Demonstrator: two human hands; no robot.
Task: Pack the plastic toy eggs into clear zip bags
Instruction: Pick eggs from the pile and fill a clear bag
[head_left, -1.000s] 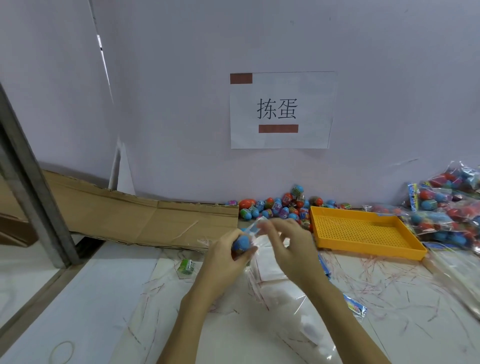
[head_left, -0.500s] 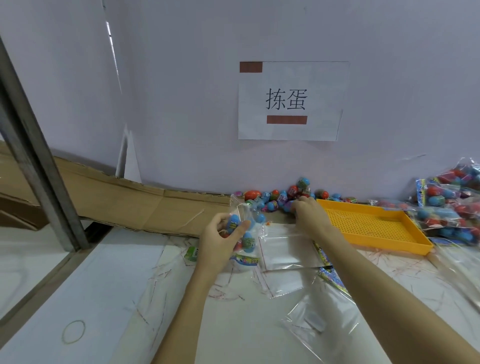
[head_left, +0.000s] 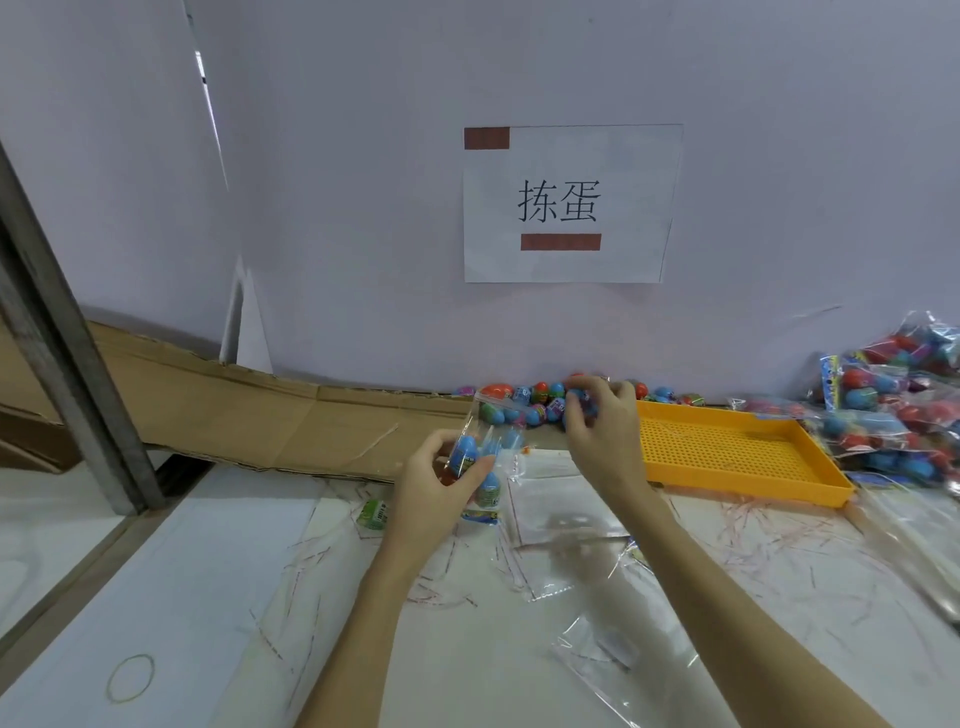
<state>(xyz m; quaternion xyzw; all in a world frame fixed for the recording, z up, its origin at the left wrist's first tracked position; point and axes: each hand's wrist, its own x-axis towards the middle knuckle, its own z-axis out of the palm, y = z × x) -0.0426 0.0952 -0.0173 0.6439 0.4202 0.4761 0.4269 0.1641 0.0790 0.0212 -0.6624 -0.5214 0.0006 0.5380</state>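
Holding a clear zip bag (head_left: 480, 452) upright above the desk (head_left: 208, 597), the left hand (head_left: 434, 491) had its fingers (head_left: 441, 449) and thumb curled round the bag's lower part, where a few blue toy eggs (head_left: 464, 456) showed through the plastic. The bag's mouth stood open at the top, just in front of the loose egg pile (head_left: 540, 402) that lay along the foot of the wall. The right hand (head_left: 602, 431) reached over that pile with its fingers bent around a blue egg (head_left: 575, 402); motion blur made it hard to tell whether the egg was fully gripped. Empty flat bags (head_left: 561, 504) lay on the desk under the right forearm, with another crumpled clear bag (head_left: 623, 644) nearer the person. An orange perforated tray (head_left: 737, 457) sat just right of the right hand, and filled bags of eggs (head_left: 893, 415) were heaped at the far right. A paper sign (head_left: 571, 202) hung on the wall above the pile, cardboard (head_left: 260, 415) lined the desk's back left, and a rubber band (head_left: 131, 678) lay near the front left.
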